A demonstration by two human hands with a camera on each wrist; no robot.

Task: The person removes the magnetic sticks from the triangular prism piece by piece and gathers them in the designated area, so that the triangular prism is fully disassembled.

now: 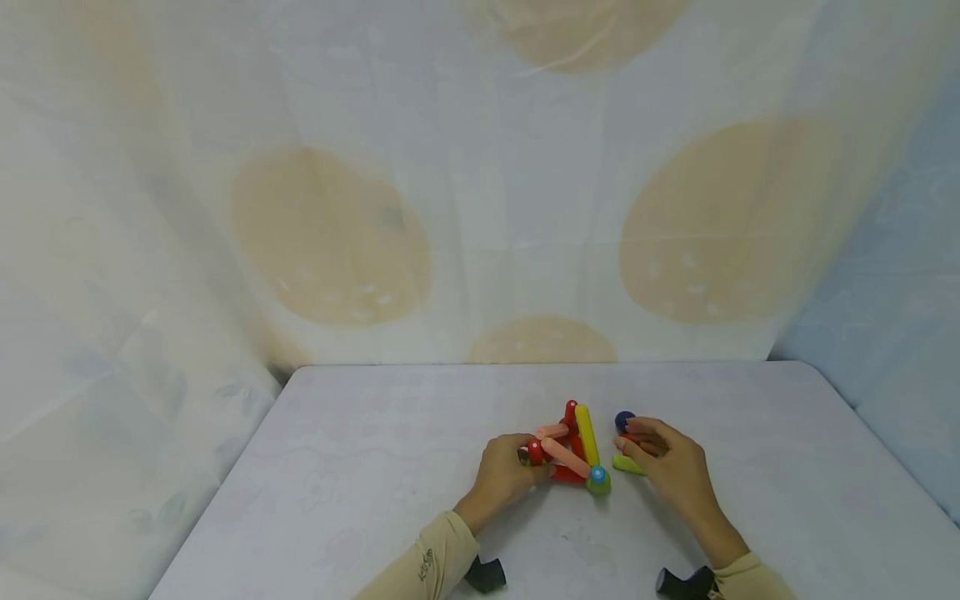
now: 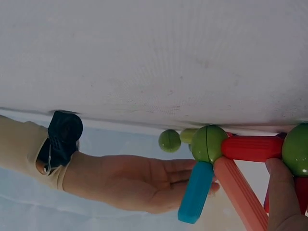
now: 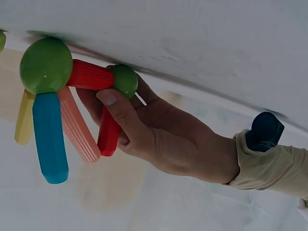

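Head view: rod-and-ball frame (image 1: 572, 450) at table (image 1: 360, 467) centre; left hand (image 1: 504, 473) grips its 9 o'clock ball; right hand (image 1: 670, 467), at 3 o'clock, pinches loose pieces (image 1: 628, 450).
Left wrist view: blue rod (image 2: 195, 192) hangs from green ball (image 2: 208, 143).
Right wrist view: thumb (image 3: 120, 113) on corner ball (image 3: 124, 81).
Handling: probably light, stiff; joints likely separate, so grasp at balls.

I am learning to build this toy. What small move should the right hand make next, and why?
Probably bring the right hand with its loose sticks to the stick frame, because the left hand steadies the frame and those pieces lie apart from it.

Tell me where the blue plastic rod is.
In the head view the blue plastic rod stands at the stick-and-ball frame's near right corner, on a green ball, between both hands.
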